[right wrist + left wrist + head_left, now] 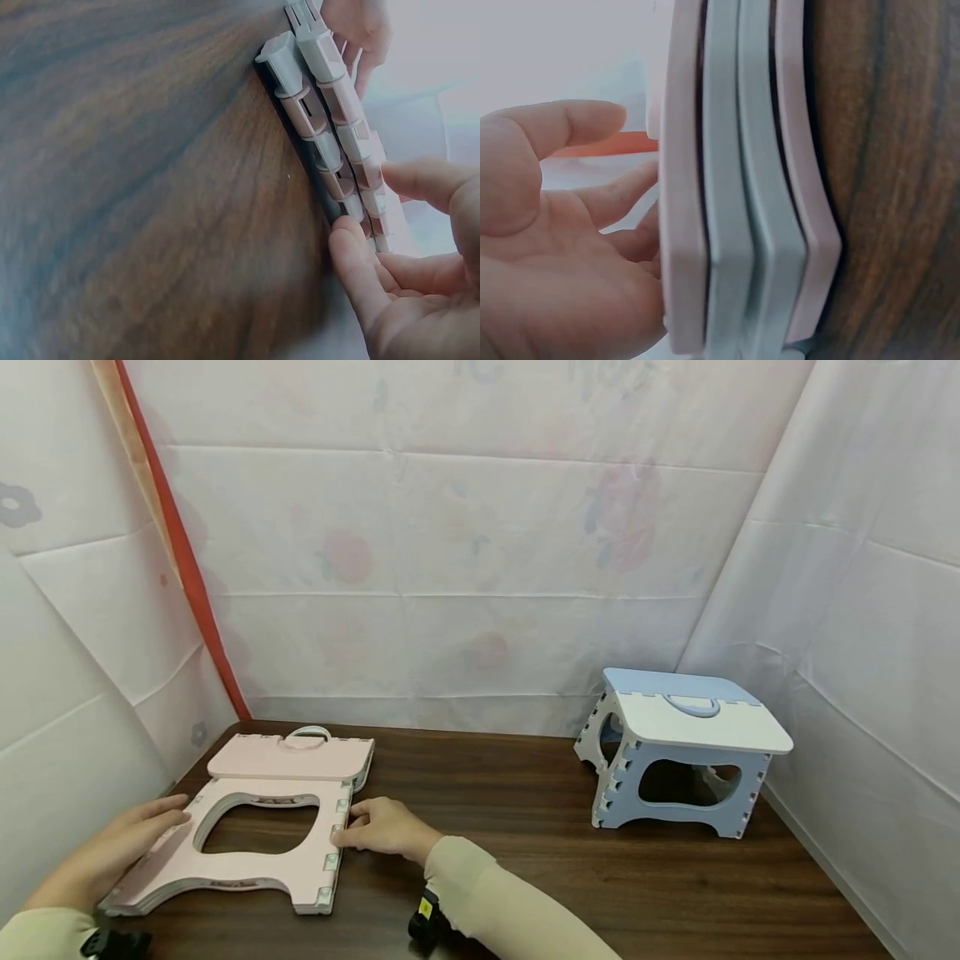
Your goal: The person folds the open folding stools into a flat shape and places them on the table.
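Note:
A pink folding stool [251, 860] lies folded flat on the dark wooden table, its pale carry handle [309, 732] at the far end. My right hand [390, 828] pinches the hinged right edge of this stool, as the right wrist view shows with the thumb [424, 180] on one side. At the opposite edge my left hand [123, 843] rests with loosely bent fingers against the stool. Its thumb [592, 121] stands free of the panels in the left wrist view. Layered pink and grey panels [727, 225] are seen there edge-on.
A blue and white folding stool [690, 760] stands unfolded at the table's right back. White printed cloth [480, 543] hangs behind and at both sides, with a red strip [183, 543] in the left corner. Dark wood tabletop [480, 785] lies between the two stools.

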Demonstrator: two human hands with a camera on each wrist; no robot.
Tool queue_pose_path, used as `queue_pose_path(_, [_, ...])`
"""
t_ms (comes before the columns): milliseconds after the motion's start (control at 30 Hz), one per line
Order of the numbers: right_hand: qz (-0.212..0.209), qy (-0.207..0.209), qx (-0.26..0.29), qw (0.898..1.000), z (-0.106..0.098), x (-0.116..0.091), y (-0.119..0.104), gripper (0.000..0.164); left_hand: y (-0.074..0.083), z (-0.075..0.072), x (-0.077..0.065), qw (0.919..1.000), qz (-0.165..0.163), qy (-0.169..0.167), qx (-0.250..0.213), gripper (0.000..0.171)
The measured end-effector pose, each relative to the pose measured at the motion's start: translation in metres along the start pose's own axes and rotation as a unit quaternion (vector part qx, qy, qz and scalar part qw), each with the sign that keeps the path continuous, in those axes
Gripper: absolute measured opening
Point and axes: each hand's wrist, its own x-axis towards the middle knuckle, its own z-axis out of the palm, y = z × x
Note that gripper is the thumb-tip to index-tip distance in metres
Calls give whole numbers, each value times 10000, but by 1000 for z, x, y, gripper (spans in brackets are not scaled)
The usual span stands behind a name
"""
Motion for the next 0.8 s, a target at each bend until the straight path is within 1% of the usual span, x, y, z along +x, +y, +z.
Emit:
queue_pose_path(133, [-146,-28,-139,9998,-4,-1,1,58,5,0,-1,10000,8,8,-87,74])
queue_pose_path(333, [-261,-239,-159,9992,-14,-7,1,60,16,0,-4,10000,-10,-17,-68,77])
queue_pose_path(467, [-323,-381,-135,9987,-20,-11,2,61,24,1,-4,10000,-35,-57,5,79])
queue_pose_path(567, [-351,-453,-163,9982,-22,-13,5,61,29,4,-5,9999,-30,-40,151,80])
queue_pose_path(700, [-401,-480,-196,9979,-25,-15,9,61,33,8,-5,9990,122,98,409,78])
queue_pose_path(800, [-453,-504,-188,9975,-28,-17,10,61,35,10,-4,9983,272,222,472,76])
